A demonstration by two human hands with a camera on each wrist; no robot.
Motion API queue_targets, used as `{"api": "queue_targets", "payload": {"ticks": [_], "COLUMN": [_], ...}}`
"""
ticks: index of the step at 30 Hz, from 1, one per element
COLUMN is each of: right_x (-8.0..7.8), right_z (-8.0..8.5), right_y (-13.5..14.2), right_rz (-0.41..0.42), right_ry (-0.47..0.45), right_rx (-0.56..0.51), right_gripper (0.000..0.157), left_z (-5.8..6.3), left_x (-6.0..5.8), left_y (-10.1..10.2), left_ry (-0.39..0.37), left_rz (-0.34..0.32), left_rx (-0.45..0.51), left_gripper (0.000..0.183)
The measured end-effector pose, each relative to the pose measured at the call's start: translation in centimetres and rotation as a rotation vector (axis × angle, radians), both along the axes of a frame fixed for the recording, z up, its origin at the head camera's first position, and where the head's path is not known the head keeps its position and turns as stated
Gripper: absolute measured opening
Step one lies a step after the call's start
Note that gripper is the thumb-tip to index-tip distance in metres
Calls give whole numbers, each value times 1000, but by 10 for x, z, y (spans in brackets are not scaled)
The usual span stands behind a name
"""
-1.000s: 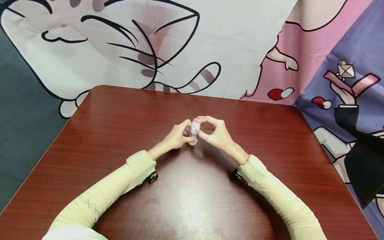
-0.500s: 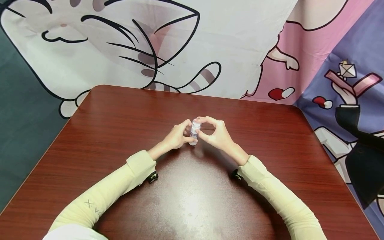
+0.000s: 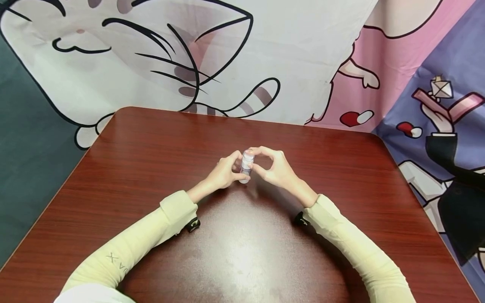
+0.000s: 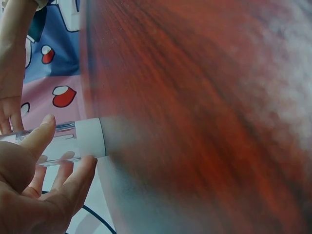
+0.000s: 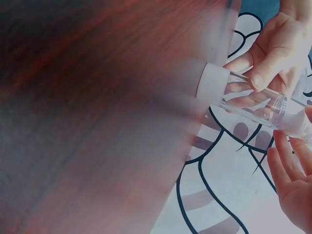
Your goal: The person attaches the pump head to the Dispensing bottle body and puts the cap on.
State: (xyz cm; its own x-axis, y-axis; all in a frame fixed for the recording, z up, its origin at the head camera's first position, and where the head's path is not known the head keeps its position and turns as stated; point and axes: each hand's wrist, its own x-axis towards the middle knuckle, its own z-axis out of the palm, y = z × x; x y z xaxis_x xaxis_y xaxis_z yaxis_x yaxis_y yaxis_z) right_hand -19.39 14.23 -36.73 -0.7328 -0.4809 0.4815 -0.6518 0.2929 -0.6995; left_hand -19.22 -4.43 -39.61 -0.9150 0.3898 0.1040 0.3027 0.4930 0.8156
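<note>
A small clear bottle (image 3: 246, 165) with a white base (image 5: 213, 84) and a whitish cap (image 5: 294, 122) stands upright on the table, between the two hands. My left hand (image 3: 221, 171) grips the lower body from the left, thumb on the near side and fingers around the far side. From the right, my right hand (image 3: 278, 168) pinches the cap between thumb and bent index finger. Through the clear wall, the left fingers show in the right wrist view. In the left wrist view, the left thumb hides part of the bottle.
The brown wood-grain table (image 3: 159, 139) spreads around the hands, with a glare spot near the front. Behind it hangs a cartoon cloth (image 3: 303, 50). Each sleeve cuff has a small black device beneath it, such as the left wrist camera (image 3: 193, 224).
Very little differs. My right hand and forearm have shifted a touch to the right, and the bottle's top with them. The left hand keeps its grip.
</note>
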Motion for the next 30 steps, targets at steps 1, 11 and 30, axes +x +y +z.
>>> {"api": "queue_targets", "payload": {"ticks": [1,11,30], "right_x": [3,-2,-10], "right_z": [4,2,-8], "right_y": [-1,4,21], "right_rz": [-3,27,65], "right_ry": [-6,17,108], "right_rx": [3,72,383], "right_gripper": [28,28,68], "left_z": [0,-3,-3], "left_x": [1,4,17], "left_y": [0,2,-7], "left_ry": [3,29,80], "left_rz": [4,17,-8], "left_rx": [-3,11,-61], "left_gripper": [41,42,61]}}
